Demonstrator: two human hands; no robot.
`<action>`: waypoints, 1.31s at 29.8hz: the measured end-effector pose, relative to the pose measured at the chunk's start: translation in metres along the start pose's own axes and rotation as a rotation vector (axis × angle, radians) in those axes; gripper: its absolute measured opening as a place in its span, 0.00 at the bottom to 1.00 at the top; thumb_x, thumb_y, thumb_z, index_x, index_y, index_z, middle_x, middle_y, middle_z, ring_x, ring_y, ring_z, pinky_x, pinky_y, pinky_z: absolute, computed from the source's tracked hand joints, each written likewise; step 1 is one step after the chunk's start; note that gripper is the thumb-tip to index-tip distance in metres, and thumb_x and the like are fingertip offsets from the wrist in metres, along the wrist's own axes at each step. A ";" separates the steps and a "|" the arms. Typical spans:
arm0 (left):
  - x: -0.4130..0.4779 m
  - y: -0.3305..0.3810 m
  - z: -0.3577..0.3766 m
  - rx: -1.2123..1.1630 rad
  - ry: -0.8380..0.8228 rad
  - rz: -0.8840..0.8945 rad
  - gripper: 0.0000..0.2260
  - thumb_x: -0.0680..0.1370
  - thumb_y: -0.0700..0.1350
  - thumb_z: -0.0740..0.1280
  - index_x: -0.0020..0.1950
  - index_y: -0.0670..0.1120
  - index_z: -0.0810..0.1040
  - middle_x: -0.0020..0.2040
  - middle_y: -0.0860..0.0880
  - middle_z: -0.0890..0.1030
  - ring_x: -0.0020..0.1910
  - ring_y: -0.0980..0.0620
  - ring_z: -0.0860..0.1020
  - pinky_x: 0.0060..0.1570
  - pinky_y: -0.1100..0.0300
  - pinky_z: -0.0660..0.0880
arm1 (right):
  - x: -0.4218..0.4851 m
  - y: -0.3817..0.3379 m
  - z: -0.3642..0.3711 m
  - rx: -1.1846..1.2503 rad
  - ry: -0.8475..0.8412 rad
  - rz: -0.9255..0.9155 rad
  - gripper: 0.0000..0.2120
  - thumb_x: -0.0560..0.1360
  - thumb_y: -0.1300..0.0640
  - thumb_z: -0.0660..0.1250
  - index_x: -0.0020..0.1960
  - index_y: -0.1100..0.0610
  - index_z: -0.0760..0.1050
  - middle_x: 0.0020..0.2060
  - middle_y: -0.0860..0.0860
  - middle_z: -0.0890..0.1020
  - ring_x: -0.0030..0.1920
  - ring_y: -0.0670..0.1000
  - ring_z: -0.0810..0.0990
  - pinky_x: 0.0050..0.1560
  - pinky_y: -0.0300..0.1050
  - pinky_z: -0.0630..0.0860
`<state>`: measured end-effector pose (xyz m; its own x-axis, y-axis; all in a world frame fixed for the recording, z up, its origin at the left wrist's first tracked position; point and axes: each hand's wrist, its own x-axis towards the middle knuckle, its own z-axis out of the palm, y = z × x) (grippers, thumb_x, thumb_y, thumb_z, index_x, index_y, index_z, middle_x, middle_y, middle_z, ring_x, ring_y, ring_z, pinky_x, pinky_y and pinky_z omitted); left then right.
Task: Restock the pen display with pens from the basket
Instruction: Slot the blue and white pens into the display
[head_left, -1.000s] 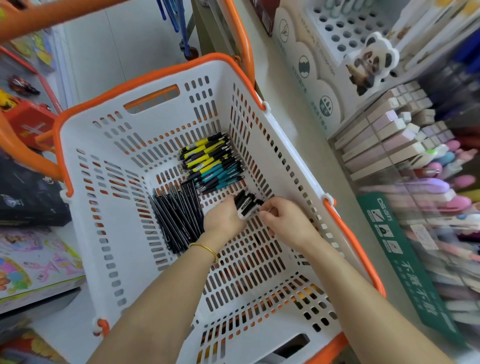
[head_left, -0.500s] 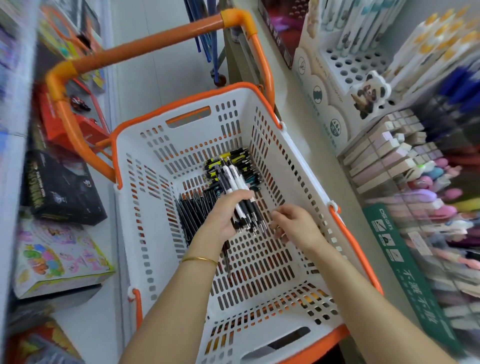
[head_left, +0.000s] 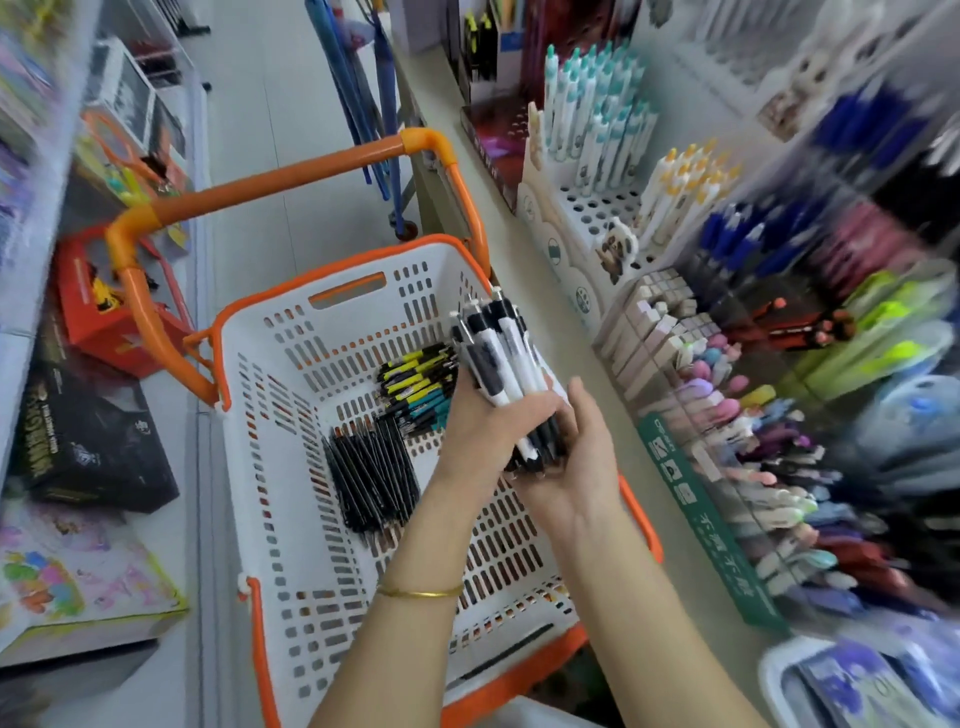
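Bundle of pens (head_left: 498, 358) held above basket (head_left: 353, 322) right edge, left hand (head_left: 483, 426) gripping its middle, right hand (head_left: 576, 462) cupping the tips. Loose-grip risk: outer pens slide out, dropping outside the basket

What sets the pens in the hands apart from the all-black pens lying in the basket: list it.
The held pens are black and white; the basket pens all black. The held pens stand tilted above the basket, gripped by the left hand and right hand; the basket pens lie flat on its floor. Both lots are bunched roughly parallel.
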<state>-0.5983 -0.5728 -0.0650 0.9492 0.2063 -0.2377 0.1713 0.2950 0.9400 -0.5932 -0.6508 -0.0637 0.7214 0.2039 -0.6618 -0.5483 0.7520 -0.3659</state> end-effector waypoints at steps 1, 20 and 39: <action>-0.005 0.004 0.009 0.031 0.000 0.043 0.25 0.61 0.40 0.72 0.58 0.40 0.76 0.44 0.46 0.83 0.46 0.48 0.83 0.49 0.53 0.80 | -0.004 -0.005 0.003 0.017 -0.024 -0.022 0.18 0.79 0.47 0.61 0.53 0.59 0.81 0.50 0.57 0.84 0.53 0.56 0.82 0.61 0.52 0.75; -0.054 0.036 0.120 0.089 -0.118 0.354 0.16 0.65 0.40 0.73 0.50 0.52 0.78 0.43 0.58 0.84 0.46 0.60 0.83 0.43 0.69 0.76 | -0.077 -0.083 -0.009 0.017 -0.172 -0.405 0.29 0.83 0.48 0.51 0.34 0.51 0.84 0.32 0.47 0.82 0.35 0.43 0.82 0.35 0.36 0.77; -0.047 0.039 0.101 -0.493 -0.462 -0.040 0.10 0.70 0.36 0.67 0.49 0.44 0.82 0.38 0.46 0.81 0.35 0.52 0.80 0.36 0.58 0.79 | -0.105 -0.130 0.012 -0.881 -0.073 -0.911 0.08 0.80 0.56 0.61 0.48 0.53 0.79 0.32 0.42 0.79 0.29 0.37 0.75 0.28 0.33 0.72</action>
<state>-0.6096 -0.6657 0.0075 0.9788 -0.2011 -0.0382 0.1722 0.7078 0.6851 -0.5923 -0.7626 0.0608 0.9903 -0.1103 0.0849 0.0824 -0.0270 -0.9962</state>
